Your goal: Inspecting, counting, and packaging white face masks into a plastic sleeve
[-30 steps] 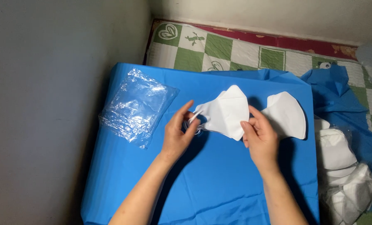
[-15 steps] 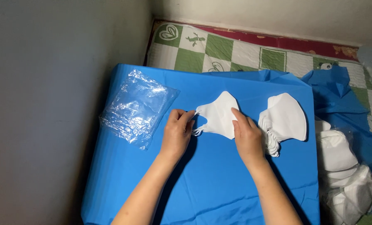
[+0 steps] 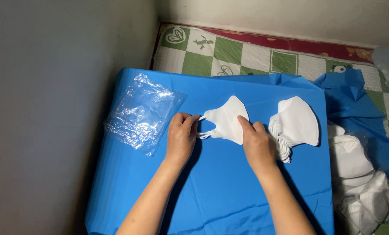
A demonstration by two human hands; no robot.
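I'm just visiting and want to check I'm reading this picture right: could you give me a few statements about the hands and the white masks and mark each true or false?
1. Both hands, left hand and right hand, touch the single white mask. True.
2. The stack of masks lies left of the left hand. False: it lies right of the right hand.
3. The pile of clear plastic bags lies left of the left hand. True.
4. The blue sheet under the hands is red. False: it is blue.

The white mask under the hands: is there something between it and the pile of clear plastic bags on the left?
Only the left hand, holding the ear loops of the white mask; beyond it, bare blue sheet up to the clear plastic bags.
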